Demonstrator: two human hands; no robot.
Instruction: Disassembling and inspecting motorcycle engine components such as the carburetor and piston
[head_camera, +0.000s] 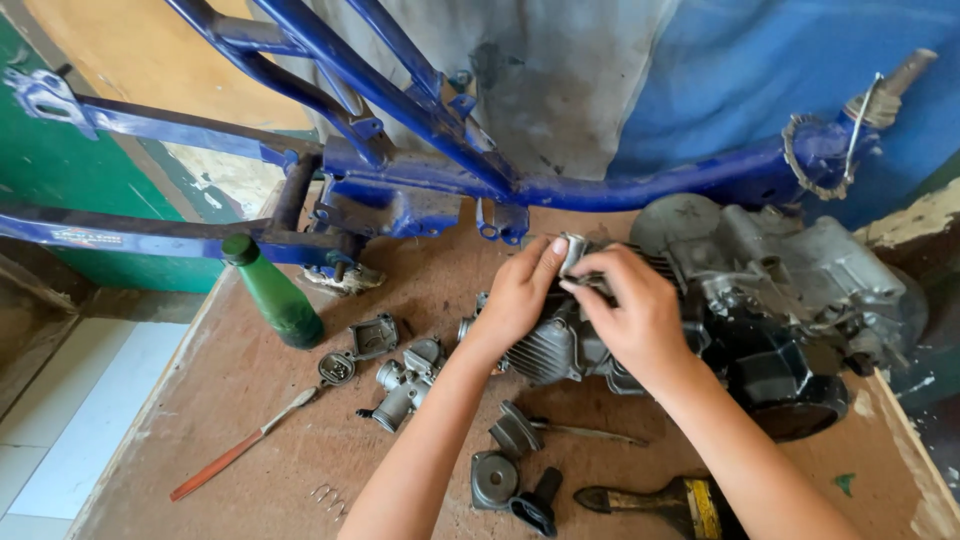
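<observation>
Left hand (520, 295) and right hand (630, 310) together pinch a small grey metal part (573, 252) atop the finned grey engine cylinder (545, 350), best kept square.

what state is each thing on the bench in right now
small metal part: pinched by fingers of both hands
left hand: on the cylinder head, fingers at the part
right hand: fingers closed on the part
engine: lying on the board, partly stripped
green bottle: upright, capped
carburettor: lying loose, detached
screwdriver: lying flat, untouched
brush: lying flat
blue frame: bare, resting over the board
</observation>
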